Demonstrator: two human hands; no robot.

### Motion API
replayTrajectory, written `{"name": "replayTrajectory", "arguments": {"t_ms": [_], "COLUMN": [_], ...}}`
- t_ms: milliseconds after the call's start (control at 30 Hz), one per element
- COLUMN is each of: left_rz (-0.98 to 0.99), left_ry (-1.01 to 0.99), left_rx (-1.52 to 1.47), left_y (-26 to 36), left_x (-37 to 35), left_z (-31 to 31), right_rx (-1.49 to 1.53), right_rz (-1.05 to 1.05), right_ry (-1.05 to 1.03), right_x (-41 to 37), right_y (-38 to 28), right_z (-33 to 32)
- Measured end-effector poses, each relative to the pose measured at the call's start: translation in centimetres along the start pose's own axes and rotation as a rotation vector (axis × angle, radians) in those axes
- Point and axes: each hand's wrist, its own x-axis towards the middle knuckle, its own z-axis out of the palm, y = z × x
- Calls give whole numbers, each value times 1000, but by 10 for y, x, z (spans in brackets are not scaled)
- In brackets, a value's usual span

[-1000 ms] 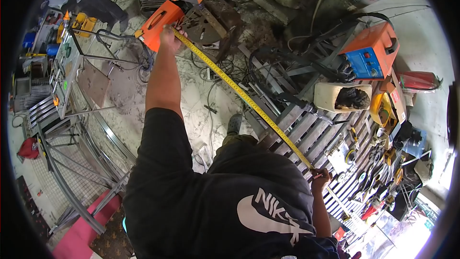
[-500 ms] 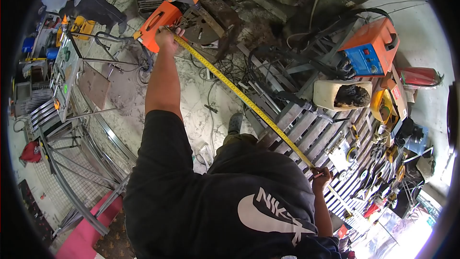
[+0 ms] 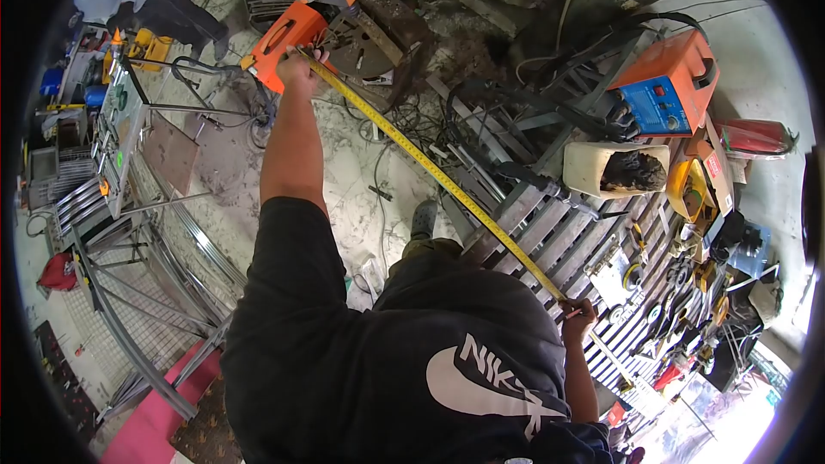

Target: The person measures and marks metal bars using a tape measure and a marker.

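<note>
A yellow tape measure (image 3: 447, 183) runs taut in a straight diagonal from upper left to lower right. My left hand (image 3: 298, 69), arm stretched forward, has its fingers closed around the upper end of the tape, in front of an orange machine housing (image 3: 284, 43). Whether the case or the hook end is in that hand is hidden. Close to my right side, my right hand (image 3: 581, 320) pinches the tape's lower part above the slatted metal table (image 3: 533, 232). A thin pale stick (image 3: 571, 314) also shows between those fingers; its kind cannot be made out.
On the right stand an orange and blue welding machine (image 3: 666, 90) and a cut-open plastic canister (image 3: 593, 170). Tools and discs crowd the table beyond my right hand. Metal frames (image 3: 137, 292) stand at left. Cables (image 3: 378, 180) lie across the floor. Another person (image 3: 176, 9) is at upper left.
Almost nothing differs. Both hands hold the tape in nearly the same place, and the tape stays stretched between them.
</note>
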Motion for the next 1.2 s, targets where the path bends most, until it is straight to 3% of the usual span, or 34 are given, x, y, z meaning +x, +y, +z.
{"name": "replayTrajectory", "arguments": {"t_ms": [33,133,267,367,467,500,567,600,667,700,733,800,867,933,967,1033,1100,1200], "left_rz": [1,2,-27,-21,391,649,1192,1212,1039,1225,1214,1353,1280,1250,1188,1254,1266,1129], "left_ry": [7,-17,-42,11,454,350,103,-283,-894,-1044,-1323,-1577,-1704,-1811,-1930,-1949,-1918,-1987], "left_rx": [8,11,-4,162,885,905,868,789,763,905,1091,1158,1262,1247,1280,1244,1215,1171], "left_y": [2,-2,-4,-11,-16,-32,-52,-68,-109,-113,-132,-165,-186,-216,-224,-243,-246,-250], "left_x": [-6,4,12,34,-17,-30,-131,-170,-259,-304,-332,-375,-395,-423,-432,-446,-459,-469], "left_z": [1,-3,-11,-27,-10,-16,2,2,-1,7,4,3,9,12,15,11,12,16], "right_rx": [116,11,99,152,166,156,124,102,55,126,120,105,3,-182,-207,-54,-39,-52], "right_rz": [67,18,82,46,8,-19,-57,-66,-84,-80,-87,-86,-49,64,-89,87,21,-69], "right_ry": [-14,-12,-44,-49,-23,-21,-9,-2,6,27,26,37,-19,-92,34,-56,11,32], "right_x": [1,1,3,3,0,0,2,3,1,1,3,-3,-3,-10,-10,-9,-10,-12], "right_y": [7,7,10,9,12,13,20,25,33,32,25,14,44,10,50,34,16,-3], "right_z": [2,0,4,4,9,9,9,8,10,11,12,9,10,-4,11,8,5,-4]}}
